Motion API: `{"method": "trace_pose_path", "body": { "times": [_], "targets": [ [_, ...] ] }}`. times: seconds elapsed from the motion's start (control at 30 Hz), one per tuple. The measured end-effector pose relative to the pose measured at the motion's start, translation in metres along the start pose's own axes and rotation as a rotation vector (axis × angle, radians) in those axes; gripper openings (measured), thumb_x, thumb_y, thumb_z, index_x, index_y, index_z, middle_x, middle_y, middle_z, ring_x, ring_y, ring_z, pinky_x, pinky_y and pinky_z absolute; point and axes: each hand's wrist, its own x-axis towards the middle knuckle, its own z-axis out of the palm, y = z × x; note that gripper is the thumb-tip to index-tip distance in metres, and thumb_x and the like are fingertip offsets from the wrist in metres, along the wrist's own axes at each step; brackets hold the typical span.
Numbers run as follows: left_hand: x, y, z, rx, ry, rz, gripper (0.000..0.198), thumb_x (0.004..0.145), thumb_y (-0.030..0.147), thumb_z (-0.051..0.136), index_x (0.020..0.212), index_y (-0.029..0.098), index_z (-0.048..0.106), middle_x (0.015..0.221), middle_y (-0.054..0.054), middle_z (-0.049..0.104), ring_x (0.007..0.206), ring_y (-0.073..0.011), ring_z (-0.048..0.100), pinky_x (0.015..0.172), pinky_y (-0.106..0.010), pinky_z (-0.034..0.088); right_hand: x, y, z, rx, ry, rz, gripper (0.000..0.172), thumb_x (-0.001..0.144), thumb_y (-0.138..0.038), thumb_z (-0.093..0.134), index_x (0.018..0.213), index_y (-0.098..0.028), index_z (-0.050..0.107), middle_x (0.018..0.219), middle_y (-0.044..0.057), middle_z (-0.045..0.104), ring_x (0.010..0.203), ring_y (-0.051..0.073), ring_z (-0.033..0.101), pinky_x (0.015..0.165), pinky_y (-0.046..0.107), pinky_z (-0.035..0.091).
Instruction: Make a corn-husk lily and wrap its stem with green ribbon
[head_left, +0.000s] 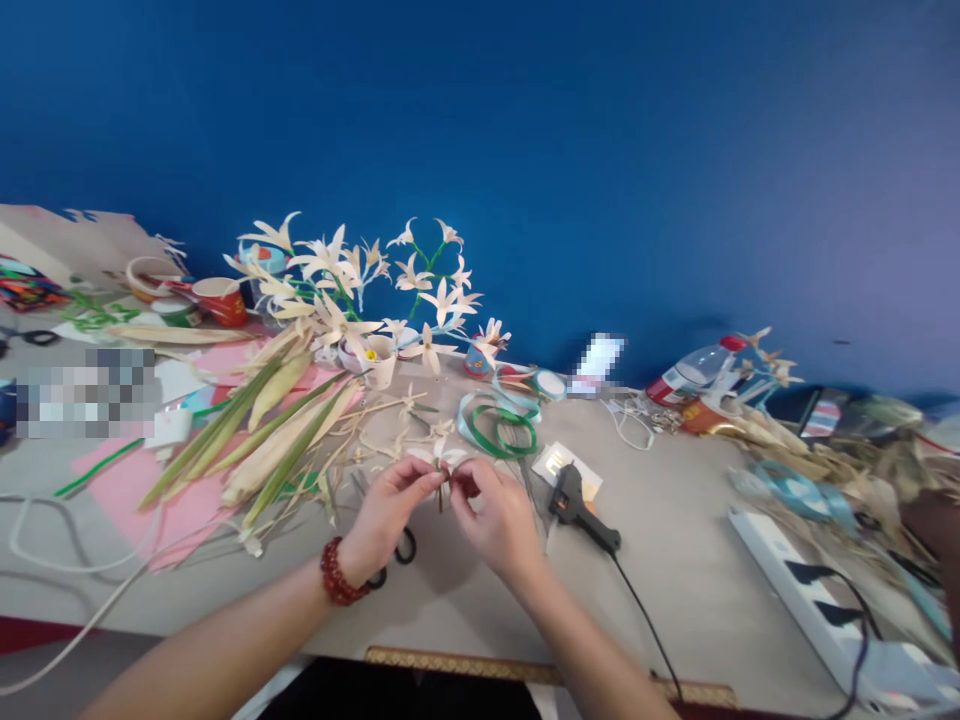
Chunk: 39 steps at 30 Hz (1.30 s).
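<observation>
Above the table, my left hand (pixel 397 498) and my right hand (pixel 491 508) meet, thumbs and fingertips pinched together. Between them is a small pale husk flower (pixel 436 453), its petals pointing up and away and a thin stem hanging below the fingers. The fingertips hide part of it. A pair of scissors (pixel 406 546) lies under my left wrist, with only the dark handles clearly showing. Just beyond my right hand are a green ribbon coil (pixel 491 440) and a light blue ribbon. A black glue gun (pixel 577 508) rests to the right on a white card (pixel 551 462).
Corn husks (pixel 262 440) lie on pink paper (pixel 112 480) at left. Finished pale flowers (pixel 337 260) stand in cups at the back. A bottle (pixel 694 372), a power strip (pixel 795 600) and tangled husks are at right. Cables cross both sides.
</observation>
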Motion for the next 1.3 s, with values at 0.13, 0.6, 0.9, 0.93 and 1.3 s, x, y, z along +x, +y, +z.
{"method": "trace_pose_path", "body": {
  "times": [0.13, 0.6, 0.9, 0.93, 1.3],
  "targets": [
    [-0.001, 0.001, 0.0, 0.005, -0.009, 0.004, 0.015, 0.071, 0.029, 0.078, 0.074, 0.018, 0.07, 0.078, -0.001, 0.072, 0.077, -0.0152, 0.064, 0.078, -0.026, 0.049, -0.001, 0.003, 0.0, 0.184, -0.053, 0.077, 0.007, 0.09, -0.023, 0.051, 0.088, -0.021, 0.057, 0.076, 0.003, 0.068, 0.063, 0.016, 0.064, 0.057, 0.025, 0.048],
    [-0.005, 0.009, 0.005, 0.035, -0.064, -0.023, 0.014, 0.073, 0.031, 0.077, 0.07, 0.02, 0.068, 0.075, 0.0, 0.07, 0.074, -0.0137, 0.062, 0.074, -0.024, 0.047, -0.002, 0.007, -0.01, 0.451, 0.009, 0.176, 0.008, 0.084, -0.024, 0.059, 0.078, -0.02, 0.06, 0.071, 0.0, 0.058, 0.063, 0.014, 0.053, 0.06, 0.025, 0.045],
    [-0.007, 0.01, 0.004, 0.037, -0.111, -0.084, 0.016, 0.073, 0.031, 0.077, 0.071, 0.017, 0.069, 0.073, -0.001, 0.07, 0.073, -0.0136, 0.062, 0.075, -0.025, 0.047, 0.003, 0.016, -0.015, 0.524, 0.108, 0.093, 0.003, 0.083, -0.024, 0.067, 0.081, -0.022, 0.068, 0.103, 0.007, 0.053, 0.102, 0.023, 0.054, 0.094, 0.04, 0.042],
    [-0.007, 0.01, 0.004, 0.033, -0.118, -0.095, 0.016, 0.073, 0.031, 0.077, 0.071, 0.017, 0.069, 0.072, -0.001, 0.07, 0.072, -0.0134, 0.062, 0.075, -0.025, 0.047, 0.005, 0.017, -0.015, 0.499, 0.092, 0.073, 0.003, 0.082, -0.025, 0.068, 0.081, -0.022, 0.069, 0.104, 0.007, 0.052, 0.103, 0.024, 0.054, 0.095, 0.04, 0.041],
    [-0.005, 0.008, 0.003, -0.063, -0.17, -0.156, 0.014, 0.074, 0.027, 0.077, 0.072, 0.016, 0.069, 0.073, -0.001, 0.07, 0.076, -0.0135, 0.062, 0.08, -0.025, 0.045, 0.008, 0.022, -0.005, 0.413, 0.053, 0.033, 0.004, 0.084, -0.025, 0.066, 0.082, -0.023, 0.069, 0.106, 0.006, 0.05, 0.106, 0.024, 0.052, 0.096, 0.041, 0.04]
  ]
}}
